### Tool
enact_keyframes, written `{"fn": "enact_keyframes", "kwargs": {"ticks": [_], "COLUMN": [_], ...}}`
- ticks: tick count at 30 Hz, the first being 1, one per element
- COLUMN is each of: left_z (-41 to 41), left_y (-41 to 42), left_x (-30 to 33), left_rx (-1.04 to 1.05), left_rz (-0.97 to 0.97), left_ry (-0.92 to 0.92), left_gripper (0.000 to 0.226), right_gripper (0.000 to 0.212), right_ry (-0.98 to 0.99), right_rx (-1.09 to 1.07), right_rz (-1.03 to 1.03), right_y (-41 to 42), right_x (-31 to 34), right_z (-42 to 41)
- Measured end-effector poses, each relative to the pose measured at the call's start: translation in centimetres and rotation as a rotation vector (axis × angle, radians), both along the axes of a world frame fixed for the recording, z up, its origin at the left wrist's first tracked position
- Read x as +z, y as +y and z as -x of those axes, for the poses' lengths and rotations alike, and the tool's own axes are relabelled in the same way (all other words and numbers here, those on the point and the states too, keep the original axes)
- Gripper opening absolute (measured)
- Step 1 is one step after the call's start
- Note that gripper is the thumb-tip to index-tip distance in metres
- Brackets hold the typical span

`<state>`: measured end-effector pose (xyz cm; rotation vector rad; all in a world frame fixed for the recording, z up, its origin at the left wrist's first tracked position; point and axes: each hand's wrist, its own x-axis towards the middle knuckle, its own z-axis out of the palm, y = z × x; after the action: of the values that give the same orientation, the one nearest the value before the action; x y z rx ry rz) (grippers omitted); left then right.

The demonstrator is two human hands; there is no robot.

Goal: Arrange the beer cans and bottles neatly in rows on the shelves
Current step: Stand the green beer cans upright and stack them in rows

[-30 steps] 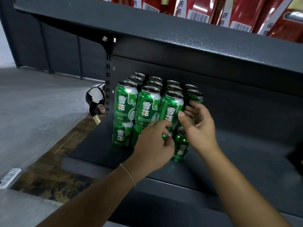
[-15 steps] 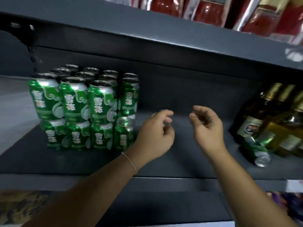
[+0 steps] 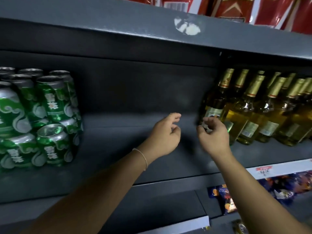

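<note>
Dark grey metal shelf [image 3: 128,168], lit dimly, with upper shelf [image 3: 101,22] overhead.

Left end: green cans [image 3: 42,119], stacked two tiers high, upright, touching, in rows running to the back. Tops sealed; contents not visible. Front lower can [image 3: 54,146] without a can on it, lid exposed.

Right end: bottles [image 3: 263,110], clear glass with gold foil necks, upright, packed in rows toward the back wall. Filled with pale yellow liquid to the shoulder. Nearest bottle [image 3: 213,105] at the left edge of the group, darker, oval label facing out.

Middle of shelf between cans and bottles: bare.

Left hand [image 3: 164,134] above the mid-shelf, fingers loosely curled, holding nothing, well apart from the cans. Thin band [image 3: 141,155] on the wrist.

Right hand [image 3: 213,137] in front of nearest bottle's lower body, fingers bent. Blurred; whether touching or gripping the bottle cannot be told.

Above: red packets [image 3: 236,9] on upper shelf, contents not visible. White scuff [image 3: 187,26] on its front lip.

Below, right: price strip [image 3: 276,168] on the shelf edge; snack bags [image 3: 278,188] on the lower level, sealed.
</note>
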<state>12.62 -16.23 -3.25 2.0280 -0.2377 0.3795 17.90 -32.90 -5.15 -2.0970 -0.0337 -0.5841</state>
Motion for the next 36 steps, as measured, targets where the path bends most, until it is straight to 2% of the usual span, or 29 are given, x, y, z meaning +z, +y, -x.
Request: {"fn": "enact_keyframes", "kwargs": {"ticks": [8,15,20,24,27,30,32,34,36], "left_z": [-2.5,-3.1,-2.8,-2.4,-2.3,-2.0,-1.6,-0.7,0.3], "left_y": [-4.8,-6.8,-6.4,-5.3,-4.0,-2.0,-0.6,0.9,2.6], "left_x": [-1.9,-2.9,-3.1,-2.9,-2.7,-2.1,-1.3,-0.2,0.7], "left_rx": [-0.038,-0.044,-0.025,0.009,0.058,0.105,0.11,0.074,-0.009], "left_rz": [-0.052,-0.085,-0.089,-0.072,-0.066,-0.078,0.014,0.234,0.427], "left_ry": [0.086,0.122,0.14,0.123,0.107,0.098,0.13,0.213,0.314], "left_gripper": [0.045,0.045,0.045,0.045,0.049,0.063,0.075,0.084,0.083], "right_gripper": [0.052,0.082,0.077,0.074,0.078,0.081,0.077,0.074,0.075], "right_ry": [0.232,0.394,0.303,0.14,0.057,0.01,-0.044,-0.075,-0.054], "right_rx": [-0.216,-0.118,-0.045,0.039,0.16,0.344,0.483,0.613,0.729], "right_rz": [0.308,0.341,0.258,0.154,0.065,-0.045,-0.081,-0.09,-0.132], "right_y": [-5.2,-6.4,-6.6,-5.6,-4.4,-3.0,-2.1,-1.2,-0.1], "right_x": [-2.2,-3.9,-4.5,-4.4,-3.4,-1.2,0.4,1.7,2.4], "right_z": [-1.8,-2.1,-2.1,-1.7,-1.5,-0.7,0.2,0.8,1.4]}}
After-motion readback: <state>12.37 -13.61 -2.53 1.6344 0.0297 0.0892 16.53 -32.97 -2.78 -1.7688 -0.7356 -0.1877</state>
